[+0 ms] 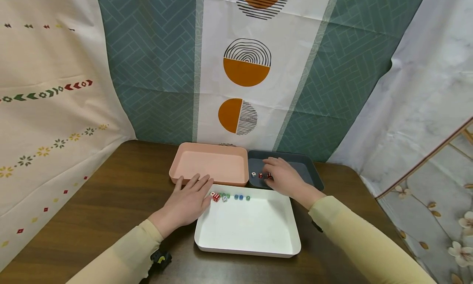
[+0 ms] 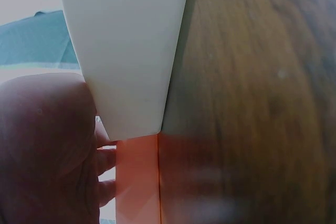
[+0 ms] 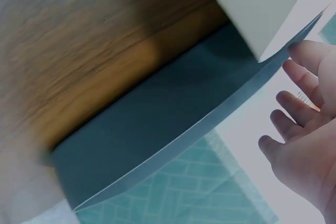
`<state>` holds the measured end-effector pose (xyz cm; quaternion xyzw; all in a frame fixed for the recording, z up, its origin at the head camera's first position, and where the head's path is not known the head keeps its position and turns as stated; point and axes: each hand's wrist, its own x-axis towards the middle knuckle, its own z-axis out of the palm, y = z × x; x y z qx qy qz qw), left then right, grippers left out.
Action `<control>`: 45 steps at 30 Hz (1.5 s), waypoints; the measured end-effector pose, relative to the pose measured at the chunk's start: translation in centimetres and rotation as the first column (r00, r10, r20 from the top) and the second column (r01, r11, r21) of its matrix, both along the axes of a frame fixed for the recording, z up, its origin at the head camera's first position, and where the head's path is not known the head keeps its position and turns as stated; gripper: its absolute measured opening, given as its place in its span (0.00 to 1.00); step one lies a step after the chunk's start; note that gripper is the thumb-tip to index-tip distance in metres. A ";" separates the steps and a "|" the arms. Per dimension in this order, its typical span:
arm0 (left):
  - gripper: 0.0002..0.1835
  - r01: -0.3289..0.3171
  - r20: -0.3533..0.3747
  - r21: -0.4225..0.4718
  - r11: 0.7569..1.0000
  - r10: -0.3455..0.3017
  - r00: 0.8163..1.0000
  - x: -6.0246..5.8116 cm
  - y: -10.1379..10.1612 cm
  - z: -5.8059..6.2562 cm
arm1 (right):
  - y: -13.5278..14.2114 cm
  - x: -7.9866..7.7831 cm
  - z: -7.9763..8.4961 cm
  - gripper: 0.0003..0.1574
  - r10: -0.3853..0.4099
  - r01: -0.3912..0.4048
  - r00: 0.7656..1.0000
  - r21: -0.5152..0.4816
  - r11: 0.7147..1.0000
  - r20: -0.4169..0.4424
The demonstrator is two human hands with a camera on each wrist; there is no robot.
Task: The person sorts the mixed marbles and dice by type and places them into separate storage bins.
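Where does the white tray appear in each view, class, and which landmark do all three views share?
Head: lower middle, nearer the camera than the dark tray; look for the white tray.
Left wrist: upper part, left of centre, the white tray seen from outside.
Right wrist: top right, the white tray partly shown.
Shared landmark: the brown wooden table.

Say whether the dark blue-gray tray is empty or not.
Not empty: in the head view, a white die and red dice sit inside the dark blue-gray tray; the right hand hides part of it.
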<state>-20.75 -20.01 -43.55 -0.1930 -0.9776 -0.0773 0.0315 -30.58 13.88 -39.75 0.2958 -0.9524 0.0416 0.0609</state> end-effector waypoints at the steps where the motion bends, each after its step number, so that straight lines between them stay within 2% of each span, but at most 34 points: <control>1: 0.33 0.000 0.001 0.001 1.000 0.000 1.000 0.0 0.0 0.0 | -0.3 0.2 0.1 0.13 0.008 -0.008 1.000 -0.004 1.000 0.003; 5: 0.33 0.000 0.002 0.001 1.000 0.000 1.000 0.0 0.0 -0.1 | -1.3 1.0 0.2 0.14 0.049 -0.049 0.999 -0.018 0.999 0.003; 15: 0.33 0.003 0.001 0.017 1.000 -0.003 1.000 -0.3 0.0 -0.2 | -3.2 2.7 0.6 0.12 0.171 -0.178 0.982 -0.090 0.980 -0.077; 24: 0.33 0.000 0.004 0.016 1.000 0.000 1.000 -0.2 0.0 -0.2 | -5.7 4.1 0.4 0.13 0.255 -0.258 0.966 -0.091 0.962 -0.042; 30: 0.33 -0.002 0.001 0.002 1.000 0.002 1.000 -0.2 0.0 -0.3 | -6.8 4.4 0.3 0.15 0.304 -0.306 0.952 -0.058 0.950 -0.028; 40: 0.34 0.002 0.001 0.006 1.000 -0.002 1.000 -0.2 0.0 -0.2 | -7.5 4.7 0.8 0.16 0.330 -0.330 0.944 -0.029 0.943 -0.016; 45: 0.33 0.002 0.010 0.011 1.000 -0.002 1.000 -0.2 -0.1 -0.3 | -8.1 4.6 0.4 0.16 0.328 -0.328 0.945 0.001 0.945 -0.002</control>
